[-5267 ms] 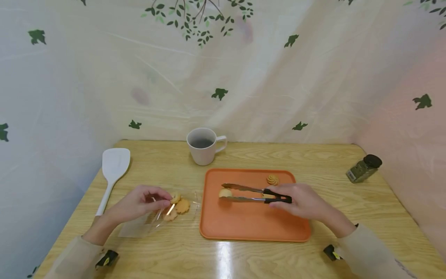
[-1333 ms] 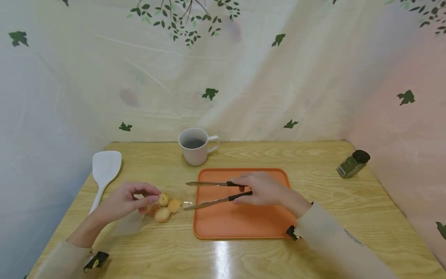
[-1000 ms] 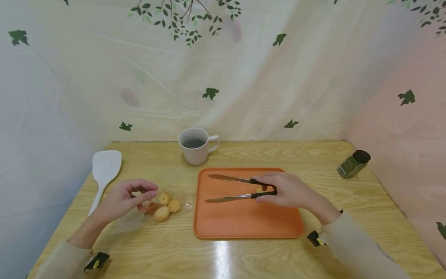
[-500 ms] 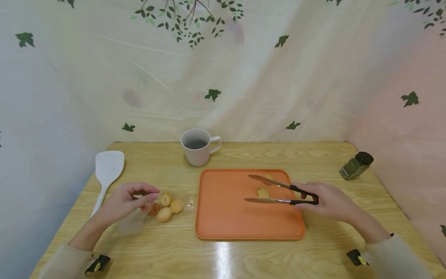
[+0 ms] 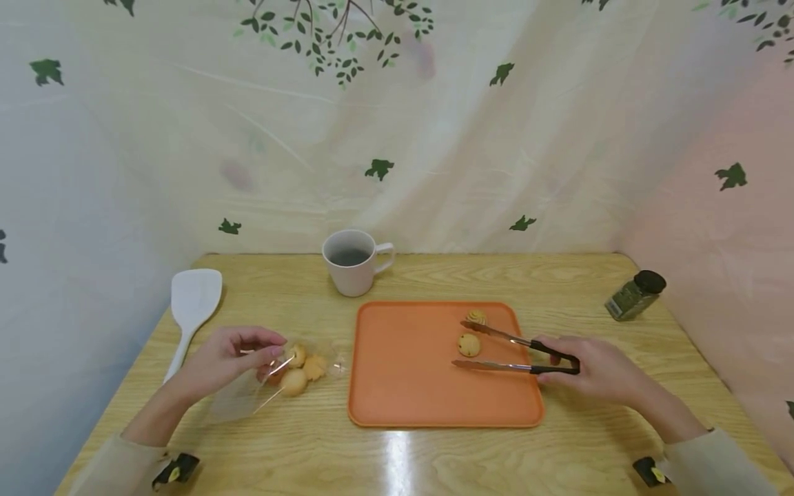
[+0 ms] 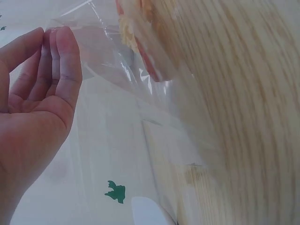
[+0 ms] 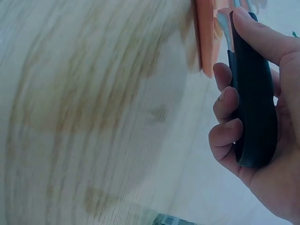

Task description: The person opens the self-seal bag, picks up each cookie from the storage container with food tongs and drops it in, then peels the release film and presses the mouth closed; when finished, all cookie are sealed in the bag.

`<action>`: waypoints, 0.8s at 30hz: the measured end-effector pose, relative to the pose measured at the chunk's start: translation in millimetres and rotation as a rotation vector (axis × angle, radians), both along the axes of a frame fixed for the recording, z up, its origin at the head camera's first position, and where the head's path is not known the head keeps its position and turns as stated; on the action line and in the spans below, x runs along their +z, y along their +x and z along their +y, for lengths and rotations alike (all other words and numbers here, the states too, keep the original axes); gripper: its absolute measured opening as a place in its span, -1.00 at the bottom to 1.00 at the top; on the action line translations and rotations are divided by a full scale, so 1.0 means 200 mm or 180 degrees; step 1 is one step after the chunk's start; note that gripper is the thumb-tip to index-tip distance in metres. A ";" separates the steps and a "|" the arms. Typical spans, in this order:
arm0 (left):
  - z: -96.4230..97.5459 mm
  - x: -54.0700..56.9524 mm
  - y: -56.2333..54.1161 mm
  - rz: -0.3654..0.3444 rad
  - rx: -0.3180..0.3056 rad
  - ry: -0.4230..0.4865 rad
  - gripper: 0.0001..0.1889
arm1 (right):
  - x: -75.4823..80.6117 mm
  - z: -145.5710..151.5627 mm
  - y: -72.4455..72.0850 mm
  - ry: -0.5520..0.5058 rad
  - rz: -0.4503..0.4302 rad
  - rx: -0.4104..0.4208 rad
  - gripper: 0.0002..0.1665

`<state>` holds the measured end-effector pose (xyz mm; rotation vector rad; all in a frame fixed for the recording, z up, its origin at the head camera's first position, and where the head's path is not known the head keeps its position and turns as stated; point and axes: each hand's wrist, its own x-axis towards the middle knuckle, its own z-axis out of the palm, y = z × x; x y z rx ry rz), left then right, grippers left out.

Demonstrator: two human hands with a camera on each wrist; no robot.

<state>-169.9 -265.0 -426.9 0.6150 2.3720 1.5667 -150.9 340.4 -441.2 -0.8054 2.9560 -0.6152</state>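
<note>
My left hand (image 5: 232, 358) pinches the edge of a clear plastic bag (image 5: 238, 403) between thumb and fingertips. Inside lie several cookies: a smooth round one (image 5: 294, 382), a flower-shaped one (image 5: 315, 367), a ring-like one and a reddish-brown one. The orange tray (image 5: 397, 406) bears a round chip cookie (image 5: 469, 346) and a swirled cookie (image 5: 475, 316) behind it. My right hand (image 5: 598, 368) grips metal tongs (image 5: 496, 366) by their black handles. Their spread arms flank the chip cookie, the far tip overlapping the swirled one in the head view. The right wrist view shows fingers curled round the black handle (image 7: 255, 103).
Behind the tray stands a light mug (image 5: 350, 272), its handle pointing right. A white spatula (image 5: 195, 296) lies at the left side of the wooden table (image 5: 397, 468). A black-lidded spice jar (image 5: 635, 296) lies tilted at the far right. A cloth backdrop hangs behind.
The smooth round cookie, earlier between the tongs over the tray, now lies in the bag. My right hand has drawn the tongs rightward to around the chip cookie. My left hand stays at the bag.
</note>
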 end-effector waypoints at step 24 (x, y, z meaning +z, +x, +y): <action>0.09 -0.08 0.05 0.0634 -0.0407 -0.0508 -0.50 | -0.03 0.04 0.00 -0.0042 0.0003 0.0112 -0.38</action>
